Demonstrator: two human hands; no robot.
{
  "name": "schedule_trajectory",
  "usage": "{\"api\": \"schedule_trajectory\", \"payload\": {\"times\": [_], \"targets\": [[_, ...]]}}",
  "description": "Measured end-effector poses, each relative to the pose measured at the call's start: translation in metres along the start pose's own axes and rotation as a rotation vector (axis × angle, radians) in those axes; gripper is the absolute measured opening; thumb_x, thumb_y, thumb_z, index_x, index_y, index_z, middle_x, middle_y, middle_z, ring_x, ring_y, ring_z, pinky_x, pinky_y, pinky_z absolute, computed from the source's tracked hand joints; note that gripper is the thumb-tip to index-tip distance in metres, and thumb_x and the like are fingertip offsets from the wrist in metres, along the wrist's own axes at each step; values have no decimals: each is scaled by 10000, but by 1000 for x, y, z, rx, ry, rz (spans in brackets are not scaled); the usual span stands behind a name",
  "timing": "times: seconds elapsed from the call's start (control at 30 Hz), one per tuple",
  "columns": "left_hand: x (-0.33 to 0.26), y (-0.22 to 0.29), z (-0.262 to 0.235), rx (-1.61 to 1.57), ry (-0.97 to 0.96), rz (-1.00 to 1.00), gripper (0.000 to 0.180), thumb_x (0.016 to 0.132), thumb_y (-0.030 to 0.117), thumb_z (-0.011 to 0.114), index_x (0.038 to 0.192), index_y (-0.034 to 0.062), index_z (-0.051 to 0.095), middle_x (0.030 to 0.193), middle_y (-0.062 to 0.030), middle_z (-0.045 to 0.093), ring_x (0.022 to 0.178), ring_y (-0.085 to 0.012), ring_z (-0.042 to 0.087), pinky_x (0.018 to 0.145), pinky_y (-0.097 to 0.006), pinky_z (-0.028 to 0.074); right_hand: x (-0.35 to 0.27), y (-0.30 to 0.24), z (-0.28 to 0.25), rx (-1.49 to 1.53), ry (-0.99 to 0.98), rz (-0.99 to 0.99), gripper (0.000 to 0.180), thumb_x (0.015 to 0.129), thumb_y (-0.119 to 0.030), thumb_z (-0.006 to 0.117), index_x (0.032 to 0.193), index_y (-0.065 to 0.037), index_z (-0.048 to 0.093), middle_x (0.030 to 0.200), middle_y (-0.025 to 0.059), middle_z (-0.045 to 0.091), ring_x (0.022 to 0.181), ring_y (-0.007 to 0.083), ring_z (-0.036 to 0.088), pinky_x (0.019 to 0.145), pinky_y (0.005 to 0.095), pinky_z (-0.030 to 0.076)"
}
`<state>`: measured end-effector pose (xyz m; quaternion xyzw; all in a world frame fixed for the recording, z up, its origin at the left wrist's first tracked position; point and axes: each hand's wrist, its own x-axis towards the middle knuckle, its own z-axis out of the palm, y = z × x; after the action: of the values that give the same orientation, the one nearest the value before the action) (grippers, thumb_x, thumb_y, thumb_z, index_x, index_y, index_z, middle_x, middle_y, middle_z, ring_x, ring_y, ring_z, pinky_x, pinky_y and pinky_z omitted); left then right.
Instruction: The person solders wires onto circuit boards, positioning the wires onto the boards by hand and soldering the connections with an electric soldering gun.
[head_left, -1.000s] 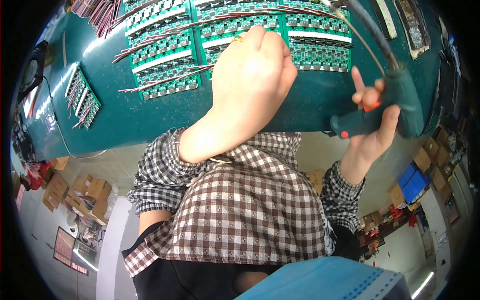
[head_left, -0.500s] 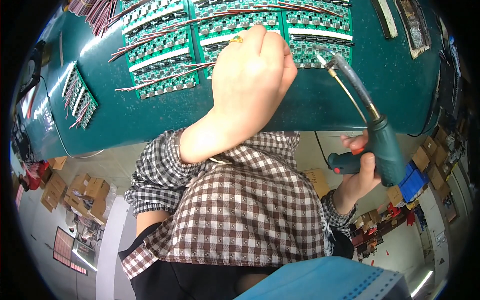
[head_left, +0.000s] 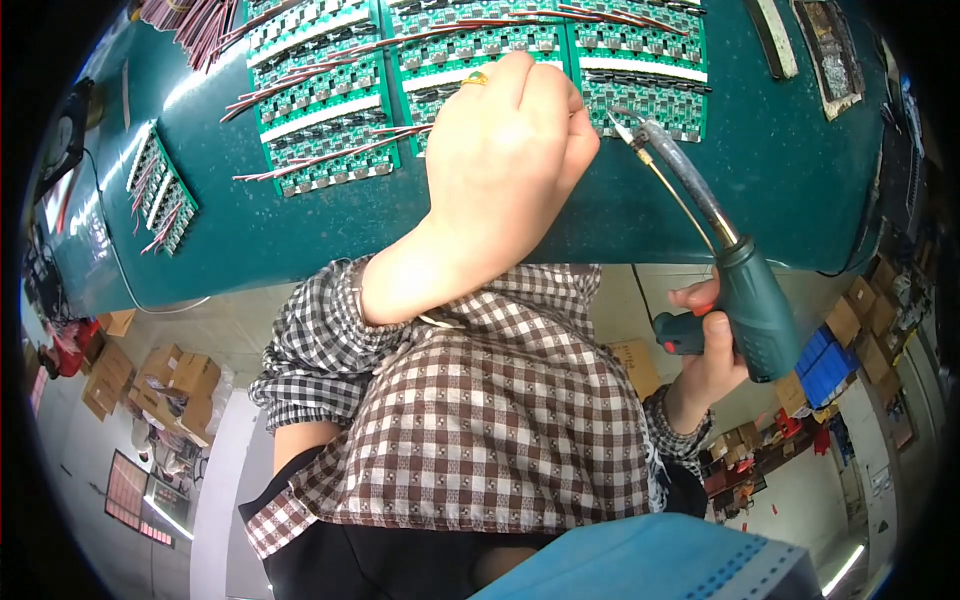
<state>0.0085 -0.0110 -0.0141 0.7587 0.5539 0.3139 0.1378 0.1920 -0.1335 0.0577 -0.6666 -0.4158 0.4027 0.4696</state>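
Observation:
My left hand (head_left: 505,160) is closed, back of the hand up, over the middle panel of green circuit boards (head_left: 500,46). Its fingertips are hidden, so what they pinch, if anything, does not show. A dark green soldering gun (head_left: 757,310) with a solder feed tube is gripped by my right hand (head_left: 712,365), a finger by its red trigger. The gun's tip (head_left: 622,130) points up and left, at the lower left part of the right circuit board panel (head_left: 640,95), close to my left fingers. Whether it touches a board I cannot tell.
Thin red and black wires (head_left: 300,75) lie across the left panel (head_left: 325,130); a wire bundle (head_left: 190,25) sits at the far left. A smaller board piece (head_left: 160,190) rests on the green table (head_left: 240,235). A tray with metallic residue (head_left: 830,65) lies far right.
The soldering gun in my right hand has moved a little to the left, its tip coming nearer my left fingers. My left hand has barely shifted.

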Motion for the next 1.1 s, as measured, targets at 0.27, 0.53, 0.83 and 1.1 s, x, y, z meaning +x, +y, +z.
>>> {"api": "schedule_trajectory", "payload": {"times": [0.27, 0.53, 0.83, 1.1], "targets": [[-1, 1, 2, -4, 14, -8, 169, 666, 77, 696, 738, 81, 543, 697, -37, 525, 620, -216, 547, 524, -322, 431, -3, 2, 3, -26, -11, 15, 399, 822, -143, 583, 1094, 136, 498, 780, 155, 567, 682, 233, 584, 635, 380, 561], [-1, 0, 3, -10, 17, -12, 173, 662, 74, 700, 735, 83, 543, 685, -25, 520, 603, -191, 540, 515, -308, 425, -2, 1, 5, -3, -7, 33, 392, 823, -129, 587, 1088, 145, 496, 775, 147, 561, 680, 216, 569, 643, 388, 565], [-1, 0, 2, -18, 11, -14, 171, 667, 75, 698, 739, 84, 543, 685, -28, 513, 610, -194, 539, 523, -311, 426, -3, -1, 6, -5, 3, 62, 413, 828, -118, 586, 1121, 153, 480, 780, 144, 563, 690, 211, 567, 650, 387, 566], [-1, 0, 1, -19, 3, -16, 169, 669, 75, 696, 740, 84, 543, 684, -30, 508, 614, -197, 540, 525, -315, 425, -4, 0, 7, -2, 8, 66, 406, 824, -119, 589, 1113, 150, 492, 780, 143, 567, 687, 208, 568, 643, 389, 569]]}}
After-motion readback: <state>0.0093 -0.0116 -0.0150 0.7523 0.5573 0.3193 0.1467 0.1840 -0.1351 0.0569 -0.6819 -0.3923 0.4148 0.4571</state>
